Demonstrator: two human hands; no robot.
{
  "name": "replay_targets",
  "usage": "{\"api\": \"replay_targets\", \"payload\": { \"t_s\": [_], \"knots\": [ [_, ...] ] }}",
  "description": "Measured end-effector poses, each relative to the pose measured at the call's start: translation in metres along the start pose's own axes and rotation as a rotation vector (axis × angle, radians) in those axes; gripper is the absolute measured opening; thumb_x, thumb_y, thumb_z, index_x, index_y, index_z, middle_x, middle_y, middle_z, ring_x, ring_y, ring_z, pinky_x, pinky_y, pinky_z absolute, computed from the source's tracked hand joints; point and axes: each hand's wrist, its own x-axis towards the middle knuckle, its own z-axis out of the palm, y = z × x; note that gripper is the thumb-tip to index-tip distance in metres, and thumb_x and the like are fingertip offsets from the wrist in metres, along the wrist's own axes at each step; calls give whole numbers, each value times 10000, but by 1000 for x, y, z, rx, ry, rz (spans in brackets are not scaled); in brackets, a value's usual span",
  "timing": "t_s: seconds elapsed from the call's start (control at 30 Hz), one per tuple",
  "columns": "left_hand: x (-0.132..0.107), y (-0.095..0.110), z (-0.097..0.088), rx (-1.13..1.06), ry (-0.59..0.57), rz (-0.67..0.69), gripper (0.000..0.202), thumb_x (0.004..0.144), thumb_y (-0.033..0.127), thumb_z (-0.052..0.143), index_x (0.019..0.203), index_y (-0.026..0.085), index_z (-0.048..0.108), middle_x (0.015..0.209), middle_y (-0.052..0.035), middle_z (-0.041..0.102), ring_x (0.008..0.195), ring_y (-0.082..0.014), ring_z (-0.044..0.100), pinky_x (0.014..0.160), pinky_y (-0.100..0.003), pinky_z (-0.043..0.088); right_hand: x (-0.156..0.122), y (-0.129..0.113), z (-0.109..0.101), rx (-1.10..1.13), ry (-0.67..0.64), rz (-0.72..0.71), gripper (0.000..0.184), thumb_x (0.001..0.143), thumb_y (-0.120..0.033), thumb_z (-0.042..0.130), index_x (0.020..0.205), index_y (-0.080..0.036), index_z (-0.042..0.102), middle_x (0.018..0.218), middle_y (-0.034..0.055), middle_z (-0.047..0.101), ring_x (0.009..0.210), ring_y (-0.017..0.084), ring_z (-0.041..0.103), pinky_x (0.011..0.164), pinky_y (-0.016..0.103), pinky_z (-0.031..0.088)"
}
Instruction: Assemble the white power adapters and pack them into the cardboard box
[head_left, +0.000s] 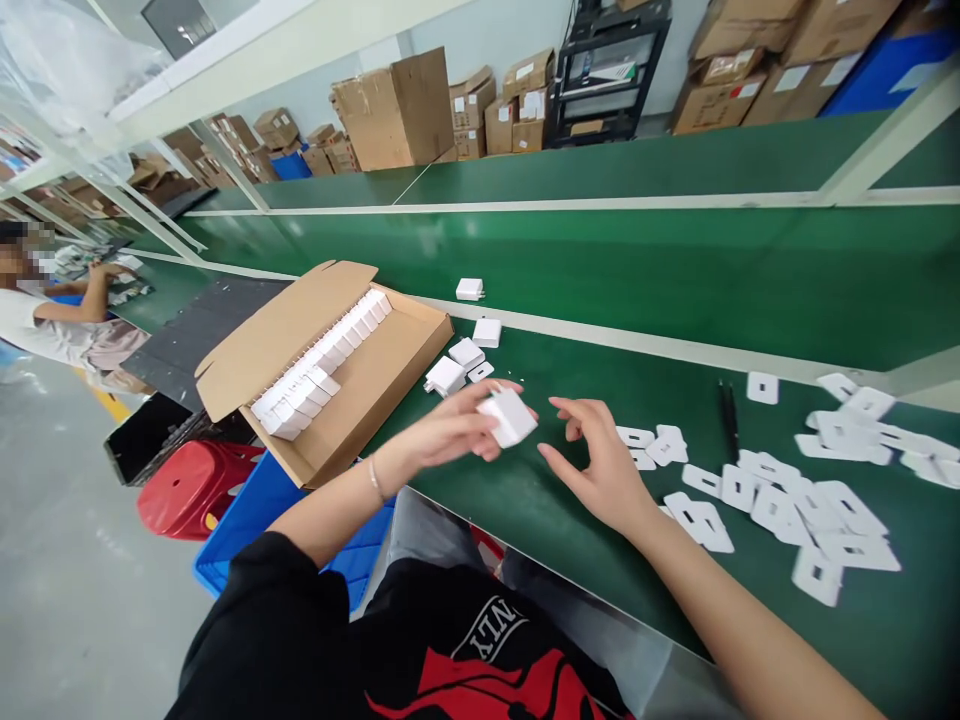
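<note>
My left hand (pixel 459 428) is closed on a small white charger block (pixel 510 417), held just above the green table (pixel 750 300). My right hand (pixel 600 460) hovers right beside it, fingers apart and curved, holding nothing. Several more white charger blocks (pixel 465 358) lie loose on the table behind my hands. An open cardboard box (pixel 352 395) to the left holds a row of packed white blocks (pixel 322 365). White flat card pieces (pixel 795 500) are scattered to the right of my right hand.
Two black pens (pixel 726 408) lie among the cards. A red stool (pixel 191 485) and a blue crate (pixel 247 520) sit on the floor at left. Another person (pixel 52 310) works at the far left. Cardboard boxes (pixel 397 110) are stacked beyond the conveyor.
</note>
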Motion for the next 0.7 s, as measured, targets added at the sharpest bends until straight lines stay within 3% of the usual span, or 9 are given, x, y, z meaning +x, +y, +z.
{"api": "replay_targets", "payload": {
  "t_s": [0.1, 0.2, 0.23, 0.3, 0.37, 0.47, 0.57, 0.7],
  "knots": [
    [-18, 32, -44, 318, 316, 233, 626, 781, 421, 859, 1298, 264, 544, 1184, -75, 714, 631, -102, 582, 599, -289, 513, 1, 9, -2, -342, 74, 74, 395, 1017, -377, 554, 1362, -192, 603, 1246, 179, 577, 1084, 336, 610, 953, 535, 532],
    [-34, 63, -104, 759, 743, 393, 560, 741, 411, 843, 1168, 213, 540, 1112, -83, 704, 910, -199, 672, 776, -324, 558, 0, 26, -4, -616, 92, 210, 426, 998, -354, 532, 1350, -128, 613, 1360, 263, 533, 1251, 451, 542, 1010, 641, 479],
    [-41, 71, -124, 905, 899, 397, 551, 730, 408, 826, 1156, 203, 542, 1083, -78, 692, 918, -207, 661, 812, -341, 555, 0, 32, -4, -642, 82, 246, 449, 990, -353, 534, 1366, -117, 600, 1398, 280, 508, 1276, 467, 527, 1015, 653, 475],
    [-54, 82, -161, 1176, 1099, 307, 584, 725, 396, 795, 1211, 187, 550, 1146, -93, 665, 940, -228, 642, 878, -388, 548, -2, 43, -2, -614, 67, 266, 468, 977, -358, 535, 1375, -118, 587, 1428, 281, 484, 1293, 463, 523, 1037, 653, 472],
    [-68, 86, -190, 1374, 1121, 177, 636, 767, 423, 746, 1324, 200, 534, 1233, -101, 651, 959, -250, 637, 931, -434, 539, -3, 49, 3, -528, 55, 239, 463, 970, -368, 541, 1366, -133, 590, 1427, 261, 481, 1310, 438, 522, 1070, 624, 473],
    [-84, 82, -216, 1633, 1051, -47, 492, 861, 473, 634, 1284, 222, 610, 1234, -116, 672, 1114, -345, 606, 1047, -536, 478, -2, 49, 8, -411, 43, 190, 454, 970, -381, 556, 1352, -140, 600, 1435, 241, 479, 1338, 396, 520, 1081, 552, 499],
    [-91, 75, -226, 1894, 972, -181, 417, 915, 504, 554, 1178, 214, 699, 1221, -167, 654, 1263, -439, 511, 1095, -610, 410, 0, 41, 5, -478, 70, 163, 421, 988, -372, 552, 1329, -136, 624, 1417, 237, 500, 1342, 392, 513, 1104, 555, 478],
    [-98, 69, -230, 2117, 852, -236, 440, 951, 504, 499, 1194, 219, 730, 1316, -196, 572, 1270, -446, 481, 1084, -605, 403, 1, 28, -6, -743, 96, 191, 371, 999, -334, 556, 1288, -124, 654, 1417, 256, 515, 1343, 417, 505, 1109, 613, 431]
  ]
}}
